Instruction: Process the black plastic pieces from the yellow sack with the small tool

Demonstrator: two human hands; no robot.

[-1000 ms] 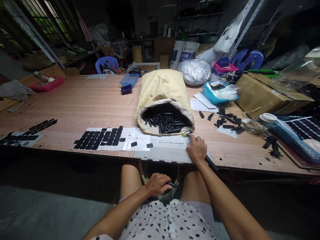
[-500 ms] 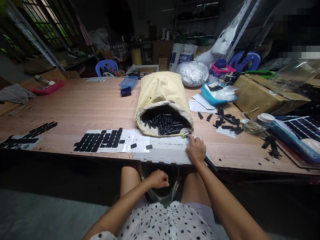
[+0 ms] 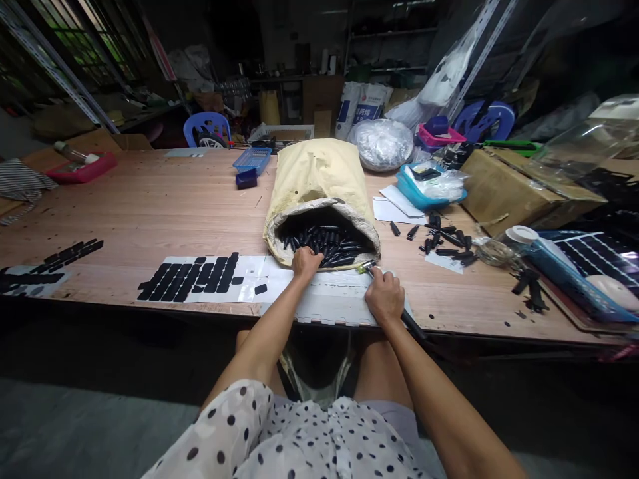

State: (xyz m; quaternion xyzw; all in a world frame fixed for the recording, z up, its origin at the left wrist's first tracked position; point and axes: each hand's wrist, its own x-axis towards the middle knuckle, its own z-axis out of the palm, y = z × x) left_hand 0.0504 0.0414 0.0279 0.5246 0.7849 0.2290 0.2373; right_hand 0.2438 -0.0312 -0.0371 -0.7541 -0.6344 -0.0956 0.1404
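The yellow sack (image 3: 319, 166) lies lengthwise away from the person on the wood-grain counter (image 3: 174, 199), mouth facing the person, while the black tool (image 3: 413, 327) slants from its lip toward the near right. The hands are apart: the right hand (image 3: 385, 297) is closed around the tool; the left hand (image 3: 306, 264), earlier over the lap, now touches the sack's mouth, its grip unclear. Behind stands a blue chair (image 3: 206, 120) in a dim, cluttered room.

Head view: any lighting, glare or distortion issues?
Head view: room behind and floor dim; sack mouth shadowed, black pieces inside blending together; highlights on plastic-wrapped bundle; metal uprights splay outward, probably wide-angle distortion.
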